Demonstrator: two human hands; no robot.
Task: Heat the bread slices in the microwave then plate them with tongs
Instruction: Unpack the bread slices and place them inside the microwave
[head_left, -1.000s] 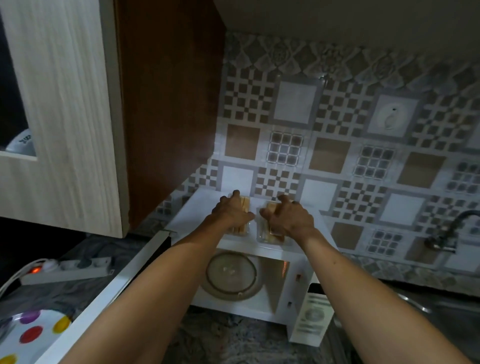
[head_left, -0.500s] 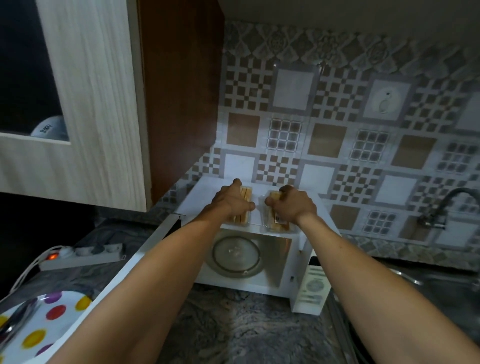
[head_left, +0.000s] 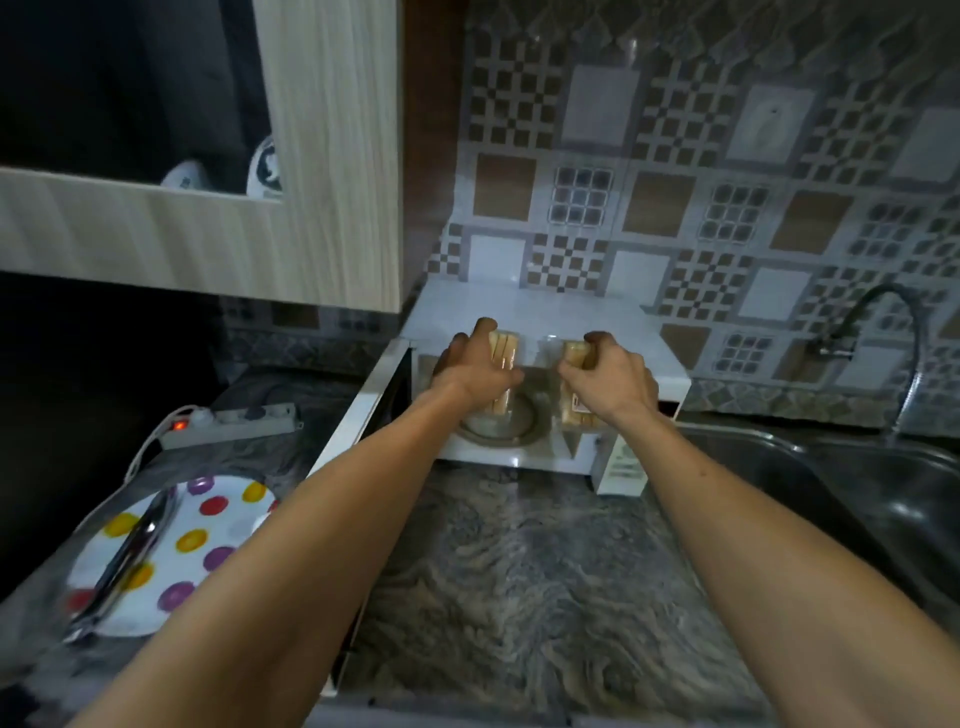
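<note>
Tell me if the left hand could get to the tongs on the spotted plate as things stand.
Probably not right away. The left hand grips a bread pack in front of the open microwave. The tongs lie uncovered on the plate, left of the microwave door, so the way looks free once the hand is emptied.

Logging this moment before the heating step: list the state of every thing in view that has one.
Microwave: door open.
Left hand: grips a clear pack of bread slices, in front of the oven opening.
Right hand: grips a second pack.
Turntable: bare.
Dotted plate: tongs on it.
Power strip: red light on.
</note>
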